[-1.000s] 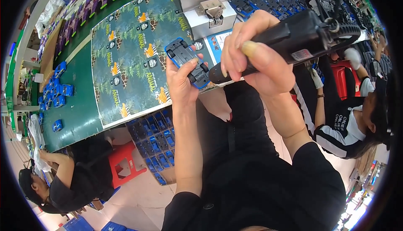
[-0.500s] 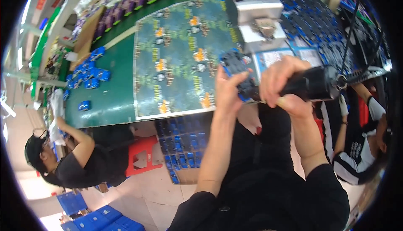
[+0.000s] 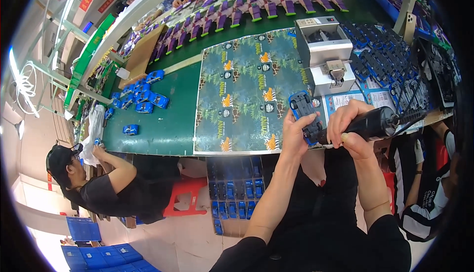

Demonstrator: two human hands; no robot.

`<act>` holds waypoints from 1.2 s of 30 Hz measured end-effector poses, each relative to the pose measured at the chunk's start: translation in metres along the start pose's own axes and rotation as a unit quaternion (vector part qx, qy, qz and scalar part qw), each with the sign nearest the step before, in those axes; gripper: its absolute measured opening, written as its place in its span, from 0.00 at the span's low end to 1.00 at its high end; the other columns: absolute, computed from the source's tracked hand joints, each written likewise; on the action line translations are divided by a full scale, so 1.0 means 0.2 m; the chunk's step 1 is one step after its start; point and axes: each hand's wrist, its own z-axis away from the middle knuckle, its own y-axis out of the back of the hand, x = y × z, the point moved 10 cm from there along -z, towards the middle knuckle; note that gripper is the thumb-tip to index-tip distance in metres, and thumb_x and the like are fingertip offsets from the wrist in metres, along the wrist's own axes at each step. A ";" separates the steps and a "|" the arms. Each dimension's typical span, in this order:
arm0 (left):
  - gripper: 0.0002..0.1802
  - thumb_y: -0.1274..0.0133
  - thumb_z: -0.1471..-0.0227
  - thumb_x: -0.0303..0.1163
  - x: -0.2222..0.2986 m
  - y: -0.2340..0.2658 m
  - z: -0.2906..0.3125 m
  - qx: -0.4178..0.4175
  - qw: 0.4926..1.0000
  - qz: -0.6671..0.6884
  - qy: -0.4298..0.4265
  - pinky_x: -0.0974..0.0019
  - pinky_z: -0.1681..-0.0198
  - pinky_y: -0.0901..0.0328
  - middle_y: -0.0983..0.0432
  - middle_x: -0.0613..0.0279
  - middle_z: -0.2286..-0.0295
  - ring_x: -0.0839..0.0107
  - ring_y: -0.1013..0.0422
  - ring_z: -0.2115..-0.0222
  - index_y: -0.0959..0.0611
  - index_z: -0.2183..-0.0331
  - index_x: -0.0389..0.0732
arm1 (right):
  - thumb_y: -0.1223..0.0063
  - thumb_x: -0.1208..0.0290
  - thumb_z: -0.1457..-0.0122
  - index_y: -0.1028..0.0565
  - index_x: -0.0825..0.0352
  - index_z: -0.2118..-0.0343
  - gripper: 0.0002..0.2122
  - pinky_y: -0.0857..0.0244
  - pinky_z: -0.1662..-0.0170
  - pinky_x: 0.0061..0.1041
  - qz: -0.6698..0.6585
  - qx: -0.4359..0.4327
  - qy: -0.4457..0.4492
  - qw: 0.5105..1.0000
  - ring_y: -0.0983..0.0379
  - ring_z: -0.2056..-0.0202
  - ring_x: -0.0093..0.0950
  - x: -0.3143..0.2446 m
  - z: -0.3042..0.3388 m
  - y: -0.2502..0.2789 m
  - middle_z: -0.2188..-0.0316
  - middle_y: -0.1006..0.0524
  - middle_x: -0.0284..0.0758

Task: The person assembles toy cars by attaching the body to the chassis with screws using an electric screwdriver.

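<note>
My left hand (image 3: 295, 137) grips a blue toy car (image 3: 302, 105), turned so its black underside faces up. My right hand (image 3: 348, 123) is wrapped round a black electric screwdriver (image 3: 371, 125), lying nearly level with its tip end toward the near end of the car. Whether the bit touches a screw is hidden by my fingers. Just beyond the car stands a grey-white screw feeder (image 3: 323, 49). Many upturned toy cars (image 3: 382, 59) lie in rows to its right.
A printed animal-pattern sheet (image 3: 242, 94) covers the middle of the green table (image 3: 168, 141). Blue cars (image 3: 143, 95) are heaped at left. Purple toy parts (image 3: 254, 11) line the far side. A box of cars (image 3: 232, 200) sits below the edge. A co-worker (image 3: 94, 178) sits at left, another (image 3: 429, 193) at right.
The view has shifted, so the table and my hands appear further right and lower. Both hands keep hold of the car and the screwdriver.
</note>
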 end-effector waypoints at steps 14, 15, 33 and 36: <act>0.48 0.73 0.43 0.73 0.32 -0.06 0.01 -0.088 0.990 0.105 0.008 0.50 0.58 0.30 0.25 0.52 0.58 0.58 0.27 0.61 0.26 0.48 0.37 | 0.49 0.60 0.41 0.33 0.67 0.66 0.14 0.36 0.75 0.25 0.042 0.046 0.106 0.992 0.35 0.84 0.24 -0.30 0.04 0.26 0.82 0.33 0.34; 0.49 0.73 0.43 0.73 0.32 -0.05 0.01 -0.084 0.990 0.111 0.006 0.49 0.57 0.31 0.26 0.51 0.57 0.57 0.28 0.60 0.27 0.48 0.37 | 0.51 0.63 0.40 0.33 0.68 0.66 0.11 0.37 0.75 0.25 0.043 0.051 0.108 0.992 0.35 0.83 0.24 -0.29 0.04 0.29 0.82 0.33 0.34; 0.41 0.40 0.57 0.60 0.70 -0.11 0.12 -0.113 0.572 -0.743 -0.330 0.59 0.58 0.32 0.26 0.53 0.59 0.59 0.28 0.61 0.26 0.50 0.40 | 0.50 0.73 0.40 0.31 0.69 0.67 0.05 0.36 0.76 0.22 0.108 0.176 0.016 0.978 0.34 0.84 0.23 -0.01 0.07 0.55 0.84 0.31 0.33; 0.47 0.39 0.65 0.65 0.68 0.02 0.11 -0.186 0.391 -0.871 -0.231 0.57 0.51 0.35 0.27 0.55 0.59 0.56 0.30 0.55 0.26 0.48 0.45 | 0.51 0.73 0.39 0.32 0.68 0.66 0.05 0.36 0.74 0.23 0.106 0.170 0.019 0.980 0.36 0.84 0.23 0.00 0.08 0.57 0.82 0.33 0.33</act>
